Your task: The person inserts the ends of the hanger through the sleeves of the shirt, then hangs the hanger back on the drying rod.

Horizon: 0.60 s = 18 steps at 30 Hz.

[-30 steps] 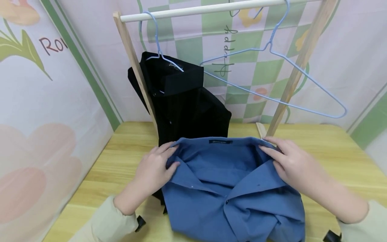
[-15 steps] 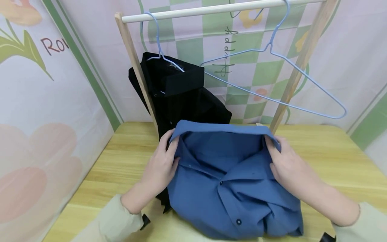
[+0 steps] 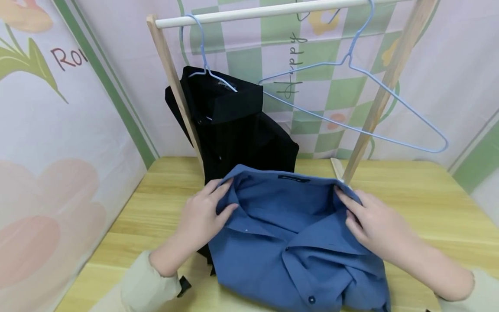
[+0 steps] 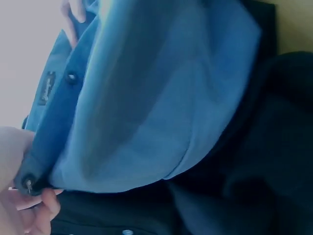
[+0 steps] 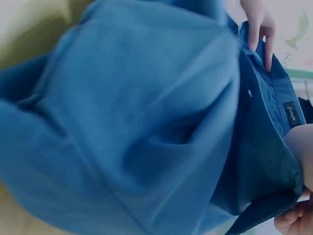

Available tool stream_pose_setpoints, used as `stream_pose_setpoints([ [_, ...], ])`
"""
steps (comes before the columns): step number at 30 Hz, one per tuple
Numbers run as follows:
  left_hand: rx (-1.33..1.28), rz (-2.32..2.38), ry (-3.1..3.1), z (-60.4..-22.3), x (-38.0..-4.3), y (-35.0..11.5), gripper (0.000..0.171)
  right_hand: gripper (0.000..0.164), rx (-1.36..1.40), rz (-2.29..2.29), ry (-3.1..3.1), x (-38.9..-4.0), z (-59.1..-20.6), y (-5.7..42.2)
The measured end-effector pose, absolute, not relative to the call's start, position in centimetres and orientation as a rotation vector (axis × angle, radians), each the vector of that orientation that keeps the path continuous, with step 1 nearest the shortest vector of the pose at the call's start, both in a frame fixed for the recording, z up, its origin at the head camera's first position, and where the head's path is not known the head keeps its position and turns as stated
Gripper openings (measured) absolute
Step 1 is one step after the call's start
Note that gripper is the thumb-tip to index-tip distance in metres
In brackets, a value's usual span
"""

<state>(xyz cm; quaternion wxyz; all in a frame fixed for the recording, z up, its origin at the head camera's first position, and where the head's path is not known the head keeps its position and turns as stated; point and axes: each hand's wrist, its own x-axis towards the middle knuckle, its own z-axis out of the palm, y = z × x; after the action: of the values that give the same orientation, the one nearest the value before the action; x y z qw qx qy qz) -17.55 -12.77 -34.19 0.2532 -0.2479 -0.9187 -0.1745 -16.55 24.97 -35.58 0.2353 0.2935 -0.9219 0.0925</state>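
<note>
A blue button-up shirt hangs bunched between my two hands, its neck opening facing up and a dark label inside the collar. My left hand grips the left side of the collar, thumb inside the front edge. On the opposite side my right hand pinches the collar, with fingers tucked inside it. In the left wrist view, the left fingers hold the collar corner beside a button. The right wrist view shows the right hand at the collar's other corner. Each hand's far-side fingertips are hidden by cloth.
A wooden rack with a white rail stands behind the shirt. On it hang a black shirt on a blue hanger at left, and a bare blue hanger at right. The wooden table lies beneath.
The collar rose and folded forward half a second ago, hiding the label; now it is lower, tipped back, and the label shows again. Both hands keep hold of the shirt.
</note>
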Motion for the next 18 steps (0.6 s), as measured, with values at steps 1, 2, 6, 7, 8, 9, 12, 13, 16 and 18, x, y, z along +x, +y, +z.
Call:
stream_pose_setpoints([
  [1, -0.665, -0.480, -2.475, -33.9, -17.5, -12.8, 0.052, 0.041, 0.818, 0.263, -2.498, -16.5, -35.4, 24.9],
  [2, -0.659, -0.489, -2.462, -33.6, -17.4, -12.8, 0.051, 0.038, 0.834, 0.264, -2.469, -16.4, -35.3, 24.8],
  [6, -0.681, -0.497, -2.465, -32.7, -16.8, -13.1, 0.056, 0.035, 0.897, 0.245, -2.413, -16.0, -35.1, 24.5],
  [7, -0.694, -0.490, -2.470, -32.5, -16.7, -13.1, 0.057, 0.033, 0.900, 0.236, -2.416, -16.0, -35.0, 24.5],
  [8, -0.710, -0.475, -2.466, -32.4, -16.6, -13.2, 0.056, 0.035, 0.896, 0.226, -2.428, -15.9, -35.0, 24.5],
  [9, -0.727, -0.459, -2.460, -32.2, -16.5, -13.2, 0.055, 0.042, 0.888, 0.220, -2.444, -15.8, -35.0, 24.6],
  [12, -0.759, -0.409, -2.432, -32.0, -16.4, -13.4, 0.047, 0.053, 0.840, 0.215, -2.484, -15.7, -34.9, 24.7],
  [13, -0.763, -0.392, -2.423, -31.9, -16.4, -13.5, 0.044, 0.052, 0.824, 0.216, -2.492, -15.7, -34.8, 24.8],
  [16, -0.755, -0.341, -2.427, -31.9, -16.4, -13.6, 0.037, 0.052, 0.788, 0.217, -2.513, -15.6, -34.5, 24.9],
  [18, -0.722, -0.286, -2.456, -31.9, -16.4, -13.7, 0.034, 0.052, 0.782, 0.211, -2.512, -15.5, -34.2, 24.9],
])
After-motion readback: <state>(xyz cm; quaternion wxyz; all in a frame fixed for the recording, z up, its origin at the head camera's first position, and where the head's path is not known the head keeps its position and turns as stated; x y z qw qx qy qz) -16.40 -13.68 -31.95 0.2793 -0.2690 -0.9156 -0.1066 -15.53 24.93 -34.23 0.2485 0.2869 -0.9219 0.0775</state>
